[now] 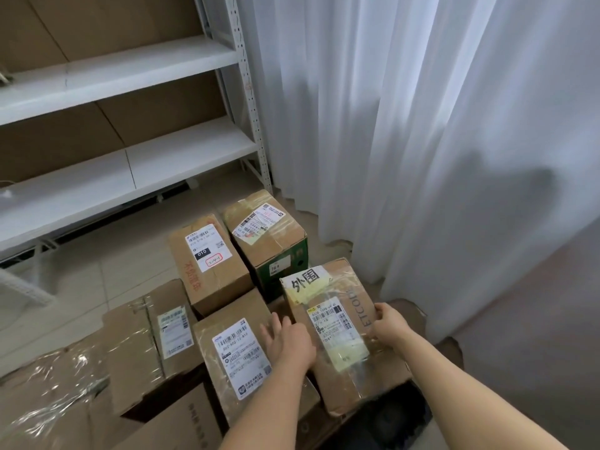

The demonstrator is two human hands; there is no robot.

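A taped cardboard box [341, 323] with a white shipping label, yellow notes and handwritten black characters sits at the right of a cluster of parcels on the floor. My right hand [388, 323] grips its right edge, thumb on top. My left hand [287, 339] lies with straight fingers against the box's left side, partly over the neighbouring labelled box [240, 355]. Both forearms reach in from the bottom of the view.
More taped boxes stand around: one [207, 261] with a "010" label, one [266, 232] with a green side, one [156, 342] at left, a plastic-wrapped one [55, 394] at lower left. White metal shelving [130, 69] rises at left. White curtains [422, 125] hang at right.
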